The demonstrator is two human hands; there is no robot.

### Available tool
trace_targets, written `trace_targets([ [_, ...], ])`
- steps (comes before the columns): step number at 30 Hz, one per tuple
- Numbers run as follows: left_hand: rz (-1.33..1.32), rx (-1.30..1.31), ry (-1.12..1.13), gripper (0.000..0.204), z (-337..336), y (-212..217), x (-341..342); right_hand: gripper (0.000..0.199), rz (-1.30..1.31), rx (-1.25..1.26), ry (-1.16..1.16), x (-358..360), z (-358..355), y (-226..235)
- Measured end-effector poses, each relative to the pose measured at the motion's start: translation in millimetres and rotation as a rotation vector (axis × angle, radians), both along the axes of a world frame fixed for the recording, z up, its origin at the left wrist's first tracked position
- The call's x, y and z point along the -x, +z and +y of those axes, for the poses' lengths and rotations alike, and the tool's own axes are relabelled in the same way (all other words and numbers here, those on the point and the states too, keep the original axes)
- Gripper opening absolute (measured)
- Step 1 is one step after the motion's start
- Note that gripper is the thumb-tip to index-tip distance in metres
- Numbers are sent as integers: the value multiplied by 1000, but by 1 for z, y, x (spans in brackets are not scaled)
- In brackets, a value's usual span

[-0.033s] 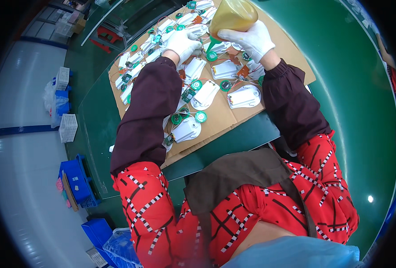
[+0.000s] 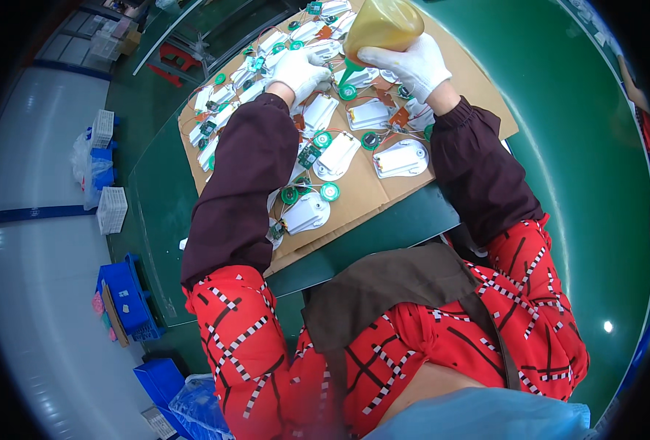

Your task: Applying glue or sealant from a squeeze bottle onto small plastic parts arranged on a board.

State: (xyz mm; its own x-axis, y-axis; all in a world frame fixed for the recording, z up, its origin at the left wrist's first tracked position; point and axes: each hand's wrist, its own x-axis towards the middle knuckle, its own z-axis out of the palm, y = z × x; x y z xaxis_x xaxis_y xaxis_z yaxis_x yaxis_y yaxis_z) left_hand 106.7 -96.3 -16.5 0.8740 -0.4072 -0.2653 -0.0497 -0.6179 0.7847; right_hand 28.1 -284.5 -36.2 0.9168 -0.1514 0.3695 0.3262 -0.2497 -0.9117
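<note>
My right hand (image 2: pixel 414 67), in a white glove, is wrapped round a squeeze bottle (image 2: pixel 384 28) of yellowish liquid. The bottle is tipped, and its green nozzle (image 2: pixel 349 72) points down at a round green part (image 2: pixel 348 92), touching it or just above it. To the left, my gloved left hand (image 2: pixel 296 75) rests low among the white housings, fingers bent together; what they grip, if anything, is hidden. Around both hands lie several white plastic housings (image 2: pixel 369 115) with wires, orange pieces (image 2: pixel 399 116) and green circuit boards (image 2: pixel 309 156).
The housings lie on a cardboard sheet (image 2: pixel 369 198) over a green table (image 2: pixel 479 29). White baskets (image 2: pixel 111 210) and blue bins (image 2: pixel 125 293) stand off to the left. A red stool (image 2: pixel 172 64) is beyond the table's far left. Part of another person's arm (image 2: pixel 633 92) shows at the right rim.
</note>
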Motion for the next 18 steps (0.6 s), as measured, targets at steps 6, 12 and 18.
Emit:
trace_targets([
  [6, -35, -40, -33, 19, 1, -3, -4, 48, -1, -253, 49, -5, -4, -4],
  [12, -84, -141, -88, 16, -2, 3, -3, 42, 0, -314, 40, -1, -2, 2],
  [18, -67, -100, -112, 16, 0, 1, -5, 39, -8, -192, -24, -3, 2, -2],
])
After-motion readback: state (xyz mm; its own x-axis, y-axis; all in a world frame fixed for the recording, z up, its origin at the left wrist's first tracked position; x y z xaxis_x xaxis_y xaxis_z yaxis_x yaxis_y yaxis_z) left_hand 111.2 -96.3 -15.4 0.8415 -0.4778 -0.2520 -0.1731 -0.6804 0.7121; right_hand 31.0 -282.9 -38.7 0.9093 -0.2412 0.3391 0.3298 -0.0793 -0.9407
